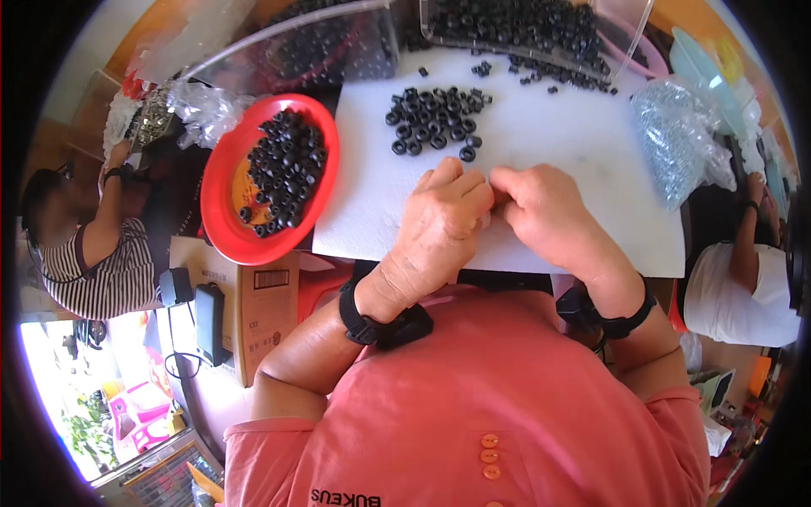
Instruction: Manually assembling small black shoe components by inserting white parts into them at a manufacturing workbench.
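Close together above the near edge of a white sheet, my left hand and my right hand nearly meet at the fingertips. The fingers of both are bent and pinched; what lies between them is hidden. Just beyond the fingers sits a loose pile of small black ring-shaped parts, one of them lying nearest to my left hand. To the left, a red oval bowl holds many more such black parts.
Two clear bins of small black parts stand at the far side, left bin and right bin, with parts spilled before the right one. A plastic bag of small silvery pieces lies at right. Co-workers sit left and right.
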A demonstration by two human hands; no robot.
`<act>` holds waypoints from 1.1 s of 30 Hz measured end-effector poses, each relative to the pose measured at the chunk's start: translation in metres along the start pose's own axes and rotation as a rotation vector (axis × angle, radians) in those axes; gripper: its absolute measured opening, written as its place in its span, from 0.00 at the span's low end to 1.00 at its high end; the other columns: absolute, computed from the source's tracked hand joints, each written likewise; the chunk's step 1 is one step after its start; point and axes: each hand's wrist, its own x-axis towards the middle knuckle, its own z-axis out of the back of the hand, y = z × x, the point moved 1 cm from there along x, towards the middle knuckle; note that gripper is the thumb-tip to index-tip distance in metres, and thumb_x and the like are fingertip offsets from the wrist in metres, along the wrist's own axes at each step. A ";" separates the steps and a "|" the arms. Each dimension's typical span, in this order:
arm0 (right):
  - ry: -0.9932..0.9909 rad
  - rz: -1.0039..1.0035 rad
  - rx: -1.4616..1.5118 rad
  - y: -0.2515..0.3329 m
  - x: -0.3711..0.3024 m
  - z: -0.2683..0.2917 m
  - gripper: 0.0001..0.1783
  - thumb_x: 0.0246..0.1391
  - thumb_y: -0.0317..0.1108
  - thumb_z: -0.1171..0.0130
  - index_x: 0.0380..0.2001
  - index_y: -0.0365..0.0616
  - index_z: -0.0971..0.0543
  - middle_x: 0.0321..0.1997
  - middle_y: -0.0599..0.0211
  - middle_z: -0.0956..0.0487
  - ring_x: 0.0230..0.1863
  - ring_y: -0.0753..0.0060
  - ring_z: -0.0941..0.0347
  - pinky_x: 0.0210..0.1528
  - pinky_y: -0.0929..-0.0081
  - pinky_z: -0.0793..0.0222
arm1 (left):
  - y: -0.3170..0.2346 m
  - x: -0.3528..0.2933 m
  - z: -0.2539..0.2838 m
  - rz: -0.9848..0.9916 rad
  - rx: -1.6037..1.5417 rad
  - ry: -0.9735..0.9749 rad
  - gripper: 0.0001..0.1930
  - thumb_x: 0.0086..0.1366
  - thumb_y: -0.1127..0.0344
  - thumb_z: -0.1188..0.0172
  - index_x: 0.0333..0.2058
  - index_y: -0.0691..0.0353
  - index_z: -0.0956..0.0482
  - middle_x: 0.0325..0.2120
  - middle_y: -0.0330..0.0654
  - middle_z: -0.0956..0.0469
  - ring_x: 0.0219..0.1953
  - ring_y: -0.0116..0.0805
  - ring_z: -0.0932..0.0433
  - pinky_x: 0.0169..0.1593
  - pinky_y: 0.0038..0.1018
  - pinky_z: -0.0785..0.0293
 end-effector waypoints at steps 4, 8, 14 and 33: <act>-0.016 -0.046 0.002 -0.006 -0.007 -0.005 0.04 0.47 0.31 0.46 0.26 0.45 0.23 0.24 0.53 0.21 0.29 0.43 0.25 0.32 0.49 0.32 | 0.001 -0.001 0.001 0.007 -0.152 -0.025 0.07 0.48 0.76 0.36 0.28 0.62 0.22 0.26 0.39 0.27 0.32 0.43 0.33 0.37 0.34 0.31; -0.191 -0.114 0.383 -0.010 -0.028 -0.010 0.03 0.49 0.24 0.41 0.27 0.39 0.25 0.18 0.65 0.26 0.21 0.71 0.30 0.25 0.73 0.37 | -0.009 -0.005 0.007 -0.018 -0.035 -0.066 0.08 0.48 0.73 0.33 0.28 0.63 0.21 0.24 0.40 0.27 0.30 0.40 0.32 0.35 0.35 0.31; -0.399 -0.089 0.727 -0.023 -0.054 -0.022 0.07 0.52 0.23 0.37 0.26 0.38 0.27 0.18 0.75 0.28 0.21 0.89 0.38 0.24 0.83 0.44 | 0.027 -0.019 0.079 0.179 0.318 -0.396 0.09 0.43 0.75 0.31 0.25 0.61 0.20 0.23 0.42 0.24 0.30 0.45 0.26 0.35 0.37 0.28; -0.537 0.010 -0.444 -0.018 -0.002 -0.013 0.05 0.41 0.29 0.37 0.26 0.46 0.19 0.30 0.64 0.24 0.36 0.59 0.26 0.37 0.62 0.34 | 0.004 0.033 0.008 0.023 0.325 -0.117 0.10 0.48 0.76 0.35 0.32 0.64 0.20 0.30 0.45 0.25 0.36 0.47 0.26 0.37 0.39 0.26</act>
